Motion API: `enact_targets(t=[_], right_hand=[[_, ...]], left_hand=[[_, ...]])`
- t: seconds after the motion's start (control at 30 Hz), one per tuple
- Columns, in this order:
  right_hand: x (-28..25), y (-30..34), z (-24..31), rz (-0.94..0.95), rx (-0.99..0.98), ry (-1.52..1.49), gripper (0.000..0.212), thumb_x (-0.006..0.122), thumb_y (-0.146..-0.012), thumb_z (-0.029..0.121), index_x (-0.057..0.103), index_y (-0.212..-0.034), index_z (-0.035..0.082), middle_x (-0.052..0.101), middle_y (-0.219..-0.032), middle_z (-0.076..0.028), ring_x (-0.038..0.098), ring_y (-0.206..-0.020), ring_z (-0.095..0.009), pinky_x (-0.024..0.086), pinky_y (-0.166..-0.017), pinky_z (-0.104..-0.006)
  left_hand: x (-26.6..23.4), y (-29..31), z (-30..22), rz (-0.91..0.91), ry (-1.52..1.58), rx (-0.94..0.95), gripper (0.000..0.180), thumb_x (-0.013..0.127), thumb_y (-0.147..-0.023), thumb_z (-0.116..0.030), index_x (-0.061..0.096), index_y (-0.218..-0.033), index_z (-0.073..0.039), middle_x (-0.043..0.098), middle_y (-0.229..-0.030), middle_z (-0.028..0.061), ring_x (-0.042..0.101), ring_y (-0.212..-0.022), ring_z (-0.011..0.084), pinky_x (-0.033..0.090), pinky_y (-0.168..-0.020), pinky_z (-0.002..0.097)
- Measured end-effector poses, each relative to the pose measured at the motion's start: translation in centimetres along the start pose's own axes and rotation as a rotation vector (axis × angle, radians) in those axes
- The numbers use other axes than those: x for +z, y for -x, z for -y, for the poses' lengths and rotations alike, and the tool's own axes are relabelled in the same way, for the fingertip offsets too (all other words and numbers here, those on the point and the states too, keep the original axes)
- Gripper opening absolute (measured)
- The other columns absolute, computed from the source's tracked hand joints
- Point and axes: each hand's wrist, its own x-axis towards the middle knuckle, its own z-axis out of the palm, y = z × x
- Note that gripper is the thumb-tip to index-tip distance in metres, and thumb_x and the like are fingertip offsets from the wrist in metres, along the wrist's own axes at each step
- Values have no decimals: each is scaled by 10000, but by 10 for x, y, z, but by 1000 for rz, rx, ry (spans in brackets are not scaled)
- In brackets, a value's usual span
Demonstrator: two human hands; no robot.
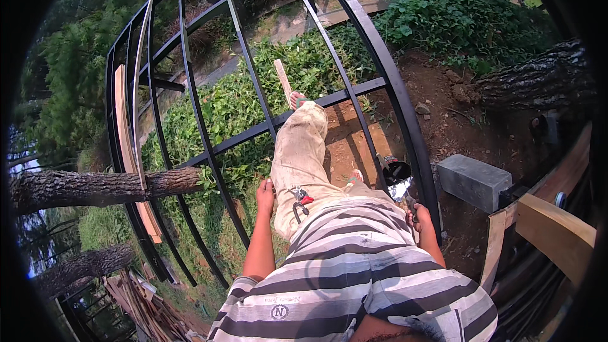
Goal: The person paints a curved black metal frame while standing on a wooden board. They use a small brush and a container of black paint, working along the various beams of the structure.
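My left hand (265,197) hangs beside my left thigh, close to a black bar of the metal frame (218,145). Its fingers are loosely bent, and nothing shows in them. At my right side, my right hand (420,215) is closed around a small dark-handled object that my hand and shirt partly cover; its kind is unclear. Just ahead of that hand is a dark tin (397,174) with a shiny silvery side and a black inside. A red and black clip (303,199) hangs at the waist of my beige trousers (297,145). One sandalled foot (297,99) is on a narrow board (282,76).
Black bars cross ahead and to my left, above leafy plants (234,101). A tree trunk (107,190) passes through the frame at left, near long wooden strips (126,126). To the right are a grey block (475,182), wooden boards (557,231) and another trunk (538,82).
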Motion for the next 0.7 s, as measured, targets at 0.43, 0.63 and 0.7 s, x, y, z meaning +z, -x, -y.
enact_targets(t=[0.43, 0.63, 0.7], right_hand=[[-7, 21, -22, -137, -217, 388, 502, 569, -1033, 204, 481, -1526, 163, 652, -794, -53, 502, -508, -127, 430, -446, -300], [18, 29, -26, -237, -262, 476, 279, 549, -1029, 236, 610, -1273, 117, 638, -755, -54, 532, -501, -141, 484, -436, -342], [11, 30, -23, -125, -167, 200, 356, 558, -1027, 235, 592, -1366, 132, 637, -756, -58, 533, -506, -141, 485, -447, -345]], left_hand=[[75, -35, -144, 43, -561, 269, 701, 666, -931, -466, 505, -1494, -81, 611, -1400, 269, 614, -1265, 404, 457, -1088, 450], [57, 15, -106, -168, -756, 244, 606, 678, -907, -523, 580, -1280, -55, 678, -1212, 270, 637, -1131, 458, 492, -954, 514], [54, 24, -104, -147, -739, 206, 596, 689, -898, -540, 594, -1216, -45, 691, -1148, 280, 650, -1076, 468, 496, -919, 529]])
